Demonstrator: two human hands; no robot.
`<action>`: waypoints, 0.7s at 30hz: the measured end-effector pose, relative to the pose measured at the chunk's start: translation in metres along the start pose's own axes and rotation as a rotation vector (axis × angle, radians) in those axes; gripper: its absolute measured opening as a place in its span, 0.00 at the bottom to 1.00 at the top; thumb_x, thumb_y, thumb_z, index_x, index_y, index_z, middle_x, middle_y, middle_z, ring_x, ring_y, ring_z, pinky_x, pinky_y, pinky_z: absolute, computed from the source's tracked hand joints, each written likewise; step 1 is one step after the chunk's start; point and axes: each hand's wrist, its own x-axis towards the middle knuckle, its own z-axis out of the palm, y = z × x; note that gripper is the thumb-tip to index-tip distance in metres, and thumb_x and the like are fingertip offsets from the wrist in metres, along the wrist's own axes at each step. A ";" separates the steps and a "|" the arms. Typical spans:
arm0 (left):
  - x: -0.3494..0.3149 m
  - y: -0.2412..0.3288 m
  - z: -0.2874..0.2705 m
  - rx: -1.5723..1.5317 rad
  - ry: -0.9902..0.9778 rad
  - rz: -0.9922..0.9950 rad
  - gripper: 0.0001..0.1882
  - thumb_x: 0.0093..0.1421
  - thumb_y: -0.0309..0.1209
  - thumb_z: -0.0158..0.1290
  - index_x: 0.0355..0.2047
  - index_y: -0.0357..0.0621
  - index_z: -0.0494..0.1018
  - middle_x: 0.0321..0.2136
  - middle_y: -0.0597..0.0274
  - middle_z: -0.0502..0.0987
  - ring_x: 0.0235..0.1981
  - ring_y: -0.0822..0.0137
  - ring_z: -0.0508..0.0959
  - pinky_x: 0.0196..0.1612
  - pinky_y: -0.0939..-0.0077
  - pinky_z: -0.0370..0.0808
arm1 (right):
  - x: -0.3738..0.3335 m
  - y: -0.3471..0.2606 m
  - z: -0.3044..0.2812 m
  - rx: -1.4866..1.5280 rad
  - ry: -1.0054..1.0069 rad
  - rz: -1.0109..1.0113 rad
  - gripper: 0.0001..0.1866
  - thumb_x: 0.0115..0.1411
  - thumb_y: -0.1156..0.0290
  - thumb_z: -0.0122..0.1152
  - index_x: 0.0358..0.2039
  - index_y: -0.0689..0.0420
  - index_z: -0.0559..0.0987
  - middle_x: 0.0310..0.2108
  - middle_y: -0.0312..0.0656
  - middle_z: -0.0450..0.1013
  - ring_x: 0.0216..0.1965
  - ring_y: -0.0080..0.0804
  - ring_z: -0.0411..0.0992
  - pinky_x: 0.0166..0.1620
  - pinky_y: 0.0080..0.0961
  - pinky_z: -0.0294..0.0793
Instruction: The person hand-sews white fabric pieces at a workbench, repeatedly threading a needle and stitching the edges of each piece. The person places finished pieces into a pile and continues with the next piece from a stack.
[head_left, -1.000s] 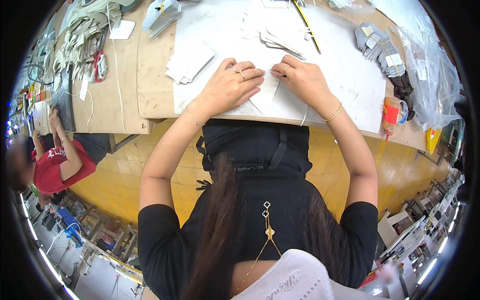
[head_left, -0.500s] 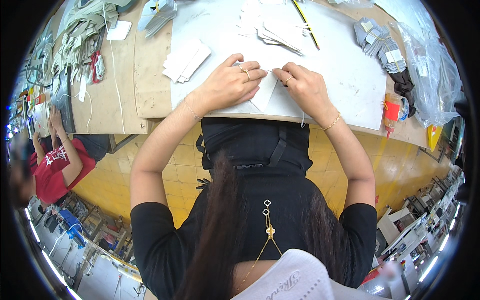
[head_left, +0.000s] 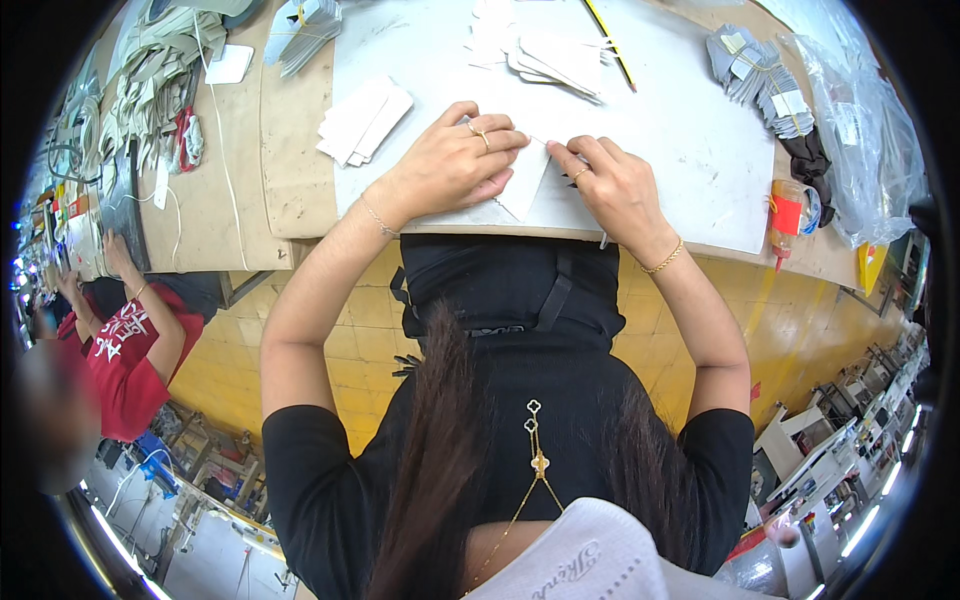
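Observation:
A thin white flat piece with a pointed corner (head_left: pixel 522 193) lies on the pale sheet close to the table's near edge. My left hand (head_left: pixel 455 165) lies over it, its fingers bent and pressed together on the piece, with the thumb below them. At the piece's far right edge is my right hand (head_left: pixel 612 188), index fingertip at the edge and the other fingers curled. A fine thread-like line shows between the two hands' fingertips. Whatever the right fingers may pinch is too small to make out.
White cut pieces (head_left: pixel 365 120) lie left of my hands, and another white stack (head_left: pixel 557 65) beyond them. A yellow-and-black pencil (head_left: pixel 612 48) lies farther back. Grey bundles (head_left: pixel 762 80), clear plastic (head_left: pixel 850 140) and a red-labelled bottle (head_left: pixel 787 215) are at right. A co-worker in red (head_left: pixel 130 345) sits left.
My right fingers have shifted slightly at the piece's edge, the index now straighter. My left hand stays nearly in place. The co-worker at left has moved, and the view has shifted a little.

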 end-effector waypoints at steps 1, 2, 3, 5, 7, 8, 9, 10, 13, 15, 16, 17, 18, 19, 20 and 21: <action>0.000 0.000 0.000 -0.012 -0.003 -0.016 0.16 0.58 0.29 0.63 0.47 0.43 0.79 0.48 0.66 0.81 0.53 0.66 0.77 0.58 0.61 0.69 | 0.000 0.000 0.000 -0.002 -0.001 -0.002 0.22 0.51 0.78 0.63 0.49 0.55 0.85 0.37 0.34 0.76 0.34 0.26 0.75 0.34 0.23 0.78; 0.000 0.000 0.000 -0.023 -0.009 -0.032 0.16 0.58 0.28 0.63 0.47 0.43 0.79 0.48 0.66 0.81 0.53 0.66 0.77 0.58 0.60 0.69 | 0.000 0.000 0.001 -0.001 0.001 -0.002 0.22 0.51 0.78 0.63 0.49 0.55 0.85 0.37 0.34 0.76 0.34 0.26 0.75 0.34 0.22 0.78; 0.000 0.000 0.000 -0.025 -0.009 -0.032 0.16 0.58 0.29 0.63 0.47 0.43 0.79 0.48 0.66 0.81 0.53 0.66 0.77 0.58 0.60 0.69 | 0.000 0.000 0.001 -0.005 0.001 -0.007 0.22 0.51 0.78 0.63 0.49 0.55 0.85 0.37 0.34 0.76 0.34 0.26 0.75 0.34 0.22 0.78; -0.001 -0.001 0.000 -0.024 -0.015 -0.033 0.16 0.57 0.29 0.64 0.46 0.43 0.79 0.48 0.66 0.81 0.54 0.65 0.77 0.58 0.60 0.69 | 0.000 -0.001 0.001 -0.006 0.009 -0.010 0.22 0.51 0.78 0.63 0.49 0.55 0.85 0.37 0.34 0.76 0.34 0.26 0.75 0.34 0.23 0.78; -0.001 -0.001 0.000 -0.027 -0.017 -0.026 0.15 0.57 0.29 0.64 0.46 0.43 0.79 0.48 0.67 0.81 0.54 0.65 0.77 0.58 0.60 0.68 | 0.000 -0.001 0.000 -0.005 -0.005 -0.009 0.22 0.51 0.78 0.63 0.49 0.55 0.84 0.37 0.34 0.75 0.34 0.26 0.74 0.34 0.23 0.78; -0.001 -0.001 0.000 -0.029 -0.018 -0.023 0.15 0.57 0.29 0.64 0.46 0.44 0.79 0.48 0.67 0.81 0.54 0.65 0.77 0.58 0.60 0.68 | 0.000 -0.001 -0.001 -0.002 -0.012 -0.005 0.22 0.52 0.77 0.63 0.49 0.56 0.84 0.37 0.34 0.75 0.34 0.26 0.74 0.34 0.23 0.78; 0.000 -0.001 0.000 -0.020 -0.025 -0.019 0.15 0.57 0.29 0.63 0.46 0.44 0.79 0.48 0.67 0.81 0.54 0.65 0.77 0.58 0.60 0.69 | 0.001 -0.001 -0.001 -0.004 -0.017 -0.010 0.22 0.52 0.77 0.62 0.49 0.56 0.84 0.37 0.34 0.75 0.35 0.26 0.74 0.34 0.23 0.78; 0.000 -0.001 0.000 -0.011 -0.032 -0.016 0.15 0.57 0.29 0.63 0.46 0.44 0.79 0.49 0.67 0.81 0.54 0.65 0.77 0.57 0.60 0.69 | 0.001 -0.001 -0.002 -0.005 -0.022 -0.013 0.22 0.52 0.77 0.62 0.50 0.56 0.84 0.37 0.34 0.74 0.35 0.27 0.74 0.34 0.23 0.78; 0.003 -0.002 -0.003 0.025 -0.037 0.026 0.13 0.58 0.29 0.63 0.44 0.44 0.79 0.50 0.66 0.80 0.54 0.65 0.77 0.57 0.60 0.69 | 0.001 -0.003 -0.002 -0.025 -0.037 -0.025 0.22 0.53 0.75 0.62 0.50 0.57 0.83 0.38 0.35 0.73 0.35 0.27 0.74 0.34 0.23 0.78; 0.005 -0.003 -0.005 0.048 -0.059 0.070 0.11 0.58 0.30 0.62 0.42 0.45 0.78 0.51 0.65 0.80 0.54 0.65 0.77 0.57 0.60 0.69 | 0.001 -0.004 -0.002 -0.040 -0.046 -0.025 0.22 0.53 0.75 0.61 0.51 0.57 0.82 0.38 0.35 0.73 0.35 0.26 0.74 0.34 0.22 0.78; 0.006 -0.004 -0.006 0.059 -0.083 0.092 0.10 0.58 0.30 0.62 0.40 0.45 0.77 0.52 0.64 0.80 0.54 0.65 0.77 0.58 0.60 0.69 | 0.000 -0.004 -0.002 -0.044 -0.049 -0.023 0.22 0.54 0.75 0.61 0.52 0.57 0.82 0.39 0.35 0.73 0.35 0.26 0.74 0.34 0.22 0.78; 0.007 -0.004 -0.007 0.072 -0.106 0.112 0.10 0.58 0.31 0.62 0.39 0.45 0.77 0.52 0.64 0.79 0.54 0.65 0.77 0.58 0.60 0.69 | -0.001 -0.005 -0.001 -0.045 -0.055 -0.020 0.23 0.54 0.74 0.61 0.52 0.57 0.82 0.39 0.35 0.73 0.35 0.26 0.74 0.34 0.22 0.78; 0.007 -0.005 -0.009 0.081 -0.119 0.116 0.09 0.58 0.31 0.62 0.38 0.45 0.76 0.52 0.64 0.79 0.53 0.65 0.77 0.58 0.60 0.69 | -0.001 -0.005 -0.001 -0.046 -0.046 -0.017 0.23 0.54 0.74 0.61 0.53 0.56 0.82 0.39 0.35 0.73 0.35 0.26 0.74 0.34 0.22 0.78; 0.007 -0.005 -0.009 0.089 -0.132 0.120 0.09 0.59 0.31 0.62 0.37 0.45 0.76 0.51 0.64 0.79 0.53 0.64 0.77 0.58 0.59 0.69 | -0.001 -0.005 0.000 -0.047 -0.041 -0.010 0.23 0.55 0.74 0.61 0.53 0.56 0.81 0.39 0.34 0.73 0.35 0.26 0.74 0.34 0.22 0.78; 0.007 -0.006 -0.010 0.097 -0.144 0.125 0.09 0.59 0.32 0.62 0.36 0.45 0.75 0.51 0.64 0.80 0.53 0.64 0.76 0.58 0.59 0.69 | -0.001 -0.005 0.001 -0.046 -0.035 -0.002 0.23 0.55 0.74 0.61 0.54 0.55 0.81 0.39 0.34 0.73 0.35 0.25 0.74 0.34 0.23 0.78; 0.007 -0.006 -0.010 0.091 -0.120 0.097 0.09 0.59 0.31 0.62 0.37 0.45 0.75 0.51 0.64 0.80 0.52 0.64 0.77 0.58 0.59 0.70 | 0.001 -0.005 0.002 -0.045 -0.028 -0.014 0.23 0.55 0.74 0.60 0.54 0.54 0.81 0.39 0.34 0.73 0.35 0.25 0.74 0.34 0.22 0.78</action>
